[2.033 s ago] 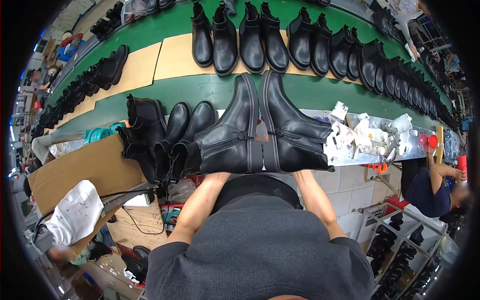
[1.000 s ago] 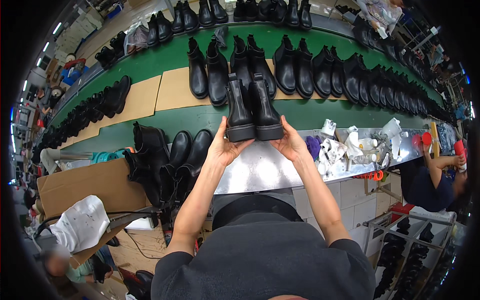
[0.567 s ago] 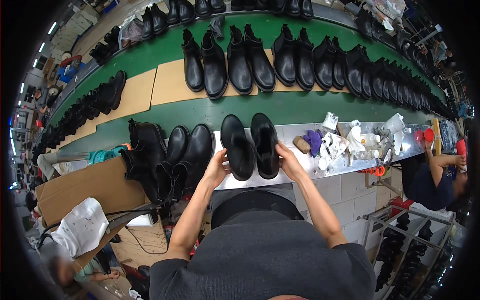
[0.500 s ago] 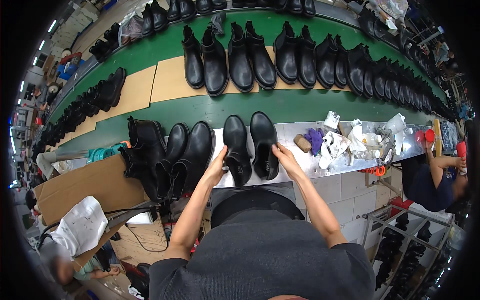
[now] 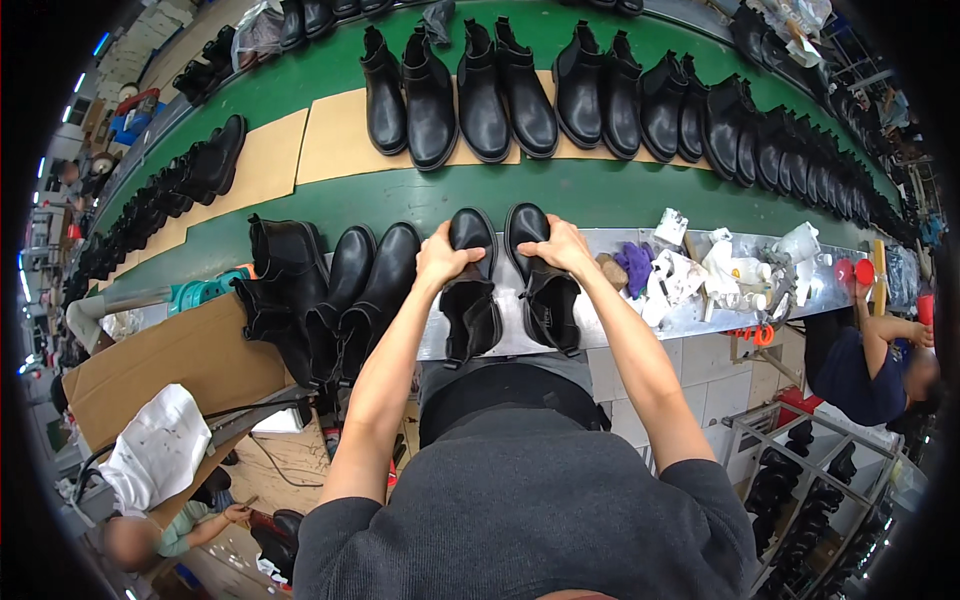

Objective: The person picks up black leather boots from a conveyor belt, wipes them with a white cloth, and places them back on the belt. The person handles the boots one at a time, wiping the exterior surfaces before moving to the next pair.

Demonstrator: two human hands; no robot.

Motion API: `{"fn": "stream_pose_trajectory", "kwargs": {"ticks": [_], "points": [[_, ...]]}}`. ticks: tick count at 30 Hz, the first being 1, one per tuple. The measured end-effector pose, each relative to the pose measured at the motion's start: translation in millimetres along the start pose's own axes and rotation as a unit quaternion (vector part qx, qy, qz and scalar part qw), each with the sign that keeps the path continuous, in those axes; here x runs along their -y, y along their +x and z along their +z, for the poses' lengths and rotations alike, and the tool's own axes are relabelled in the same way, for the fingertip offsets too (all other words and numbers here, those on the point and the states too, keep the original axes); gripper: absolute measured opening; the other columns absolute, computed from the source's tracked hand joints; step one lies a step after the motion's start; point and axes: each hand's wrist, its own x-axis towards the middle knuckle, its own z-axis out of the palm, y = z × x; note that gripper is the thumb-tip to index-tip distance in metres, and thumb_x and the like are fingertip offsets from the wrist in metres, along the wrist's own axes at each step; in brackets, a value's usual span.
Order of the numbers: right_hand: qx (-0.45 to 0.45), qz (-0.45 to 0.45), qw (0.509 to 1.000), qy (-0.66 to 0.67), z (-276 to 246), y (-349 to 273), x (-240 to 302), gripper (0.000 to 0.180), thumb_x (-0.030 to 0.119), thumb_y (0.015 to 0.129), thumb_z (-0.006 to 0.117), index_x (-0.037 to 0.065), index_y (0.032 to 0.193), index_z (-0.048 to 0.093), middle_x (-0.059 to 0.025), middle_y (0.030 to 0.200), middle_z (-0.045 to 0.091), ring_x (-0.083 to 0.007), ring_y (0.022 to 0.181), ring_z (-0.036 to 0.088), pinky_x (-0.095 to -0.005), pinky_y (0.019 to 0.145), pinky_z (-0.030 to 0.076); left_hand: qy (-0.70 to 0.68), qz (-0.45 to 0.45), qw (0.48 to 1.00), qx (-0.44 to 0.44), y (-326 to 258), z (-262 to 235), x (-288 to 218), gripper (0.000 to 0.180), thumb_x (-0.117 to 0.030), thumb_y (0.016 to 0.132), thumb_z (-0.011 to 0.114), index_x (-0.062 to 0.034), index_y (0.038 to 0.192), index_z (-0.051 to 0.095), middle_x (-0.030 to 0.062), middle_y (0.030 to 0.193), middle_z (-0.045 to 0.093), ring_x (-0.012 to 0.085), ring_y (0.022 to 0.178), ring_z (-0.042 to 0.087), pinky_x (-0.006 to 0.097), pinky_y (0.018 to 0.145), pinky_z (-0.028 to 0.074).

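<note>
Presently, in the head view, left boot point(image 5: 470, 300) and right boot point(image 5: 550, 300) are held over the metal surface point(image 5: 508, 320), toes forward, clasped from their outer sides by left grip point(image 5: 445, 257) and right grip point(image 5: 562, 246) respectively, thumbs across vamps.

Boots point(image 5: 469, 305) — plain black (tabletop point(image 5: 620, 193) green)

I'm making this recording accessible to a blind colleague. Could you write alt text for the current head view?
A person's left hand and right hand each grip one of two black boots near the toe, above a metal ledge. More boots sit to the left, a purple cloth to the right, and boot rows beyond on a green surface.
</note>
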Motion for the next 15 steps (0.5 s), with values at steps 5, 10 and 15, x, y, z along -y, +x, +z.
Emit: {"fn": "stream_pose_trajectory", "kwargs": {"ticks": [5,10,15], "points": [[0.082,0.030,0.930,0.357,-18,-19,-15,0.048,0.024,0.071,0.083,-0.003,0.107,0.066,-0.0073,0.088,0.069,-0.0142,0.081,0.064,-0.0273,0.073,0.050,-0.361,-0.020,0.918,0.160,-15,-21,-6,0.073,-0.018,0.070,0.084,0.0025,0.131,0.051,0.0112,0.100,0.069,0.0144,0.088,0.066,0.026,0.077,0.051],[0.106,0.031,0.873,0.475,-47,-65,20,0.042,0.019,0.076,0.082,-0.005,0.106,0.065,-0.0039,0.085,0.066,-0.0097,0.071,0.059,-0.0244,0.064,0.047,-0.508,0.021,0.826,0.242,-41,-36,-32,0.054,-0.010,0.078,0.078,0.0033,0.125,0.054,0.0086,0.101,0.067,0.0140,0.085,0.065,0.025,0.074,0.052],[0.158,0.110,0.844,0.500,-51,-83,17,0.046,0.021,0.077,0.081,-0.005,0.110,0.064,-0.0073,0.092,0.067,-0.0134,0.079,0.063,-0.0264,0.071,0.050,-0.459,-0.006,0.841,0.286,-55,-47,-39,0.060,-0.018,0.081,0.076,0.0044,0.129,0.050,0.0087,0.103,0.066,0.0144,0.089,0.065,0.027,0.078,0.052]]}}
